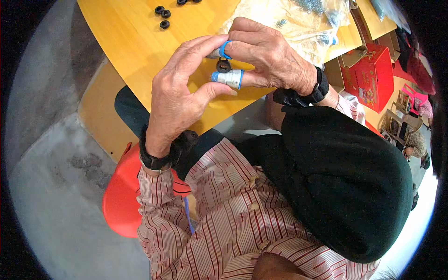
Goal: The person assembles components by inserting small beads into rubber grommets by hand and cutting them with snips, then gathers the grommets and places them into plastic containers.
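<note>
Both my hands meet above the near edge of a yellow table (pixel 123 35). Between the taped index finger and taped thumb of my right hand (pixel 273 53) sits a small black ring-shaped wheel (pixel 224 66) with a brownish centre. The tape on that thumb (pixel 228 78) is white with blue edges. My left hand (pixel 179 91) curves in a C from the other side. Its fingertips press on the taped finger and its thumb lies along the taped thumb, bracketing both. The left fingertips are partly hidden.
Several more black wheels (pixel 164 24) lie on the table's far left. Crumpled clear plastic (pixel 261 14) with small bluish pieces covers the far right. A red carton (pixel 373 77) stands right of the table, a red chair (pixel 119 205) at lower left. Black cloth (pixel 345 186) bulges at lower right.
</note>
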Action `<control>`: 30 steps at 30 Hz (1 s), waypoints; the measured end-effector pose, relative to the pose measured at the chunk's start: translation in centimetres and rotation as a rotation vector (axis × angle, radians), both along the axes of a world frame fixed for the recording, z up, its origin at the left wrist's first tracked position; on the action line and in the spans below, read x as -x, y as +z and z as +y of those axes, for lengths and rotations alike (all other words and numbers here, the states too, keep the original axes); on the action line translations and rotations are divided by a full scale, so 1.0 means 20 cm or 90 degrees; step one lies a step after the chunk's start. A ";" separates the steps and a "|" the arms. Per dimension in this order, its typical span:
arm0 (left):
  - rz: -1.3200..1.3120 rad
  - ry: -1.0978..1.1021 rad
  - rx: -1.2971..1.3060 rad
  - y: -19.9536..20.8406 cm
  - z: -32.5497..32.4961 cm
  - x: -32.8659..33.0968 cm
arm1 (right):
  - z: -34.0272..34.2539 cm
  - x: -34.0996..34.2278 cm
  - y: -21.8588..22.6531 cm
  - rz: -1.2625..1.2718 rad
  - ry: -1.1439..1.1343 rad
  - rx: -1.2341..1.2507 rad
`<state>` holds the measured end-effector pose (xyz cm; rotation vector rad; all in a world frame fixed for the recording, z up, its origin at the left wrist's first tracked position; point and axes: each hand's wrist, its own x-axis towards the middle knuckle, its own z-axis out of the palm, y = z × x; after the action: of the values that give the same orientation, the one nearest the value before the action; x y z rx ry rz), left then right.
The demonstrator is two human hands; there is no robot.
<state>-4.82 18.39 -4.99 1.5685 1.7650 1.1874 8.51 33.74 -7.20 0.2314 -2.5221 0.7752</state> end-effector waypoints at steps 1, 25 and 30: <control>0.010 0.005 -0.001 0.00 0.00 0.00 | 0.00 0.00 0.00 0.007 0.002 0.008; 0.106 -0.034 -0.087 0.00 -0.02 0.01 | -0.02 0.00 -0.01 0.055 0.068 -0.003; 0.126 -0.013 -0.086 -0.01 -0.01 0.00 | -0.02 0.00 -0.01 0.057 0.053 -0.003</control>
<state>-4.75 18.10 -5.22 1.8338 1.8174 1.1996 8.47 33.43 -7.45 0.3662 -2.4431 0.7736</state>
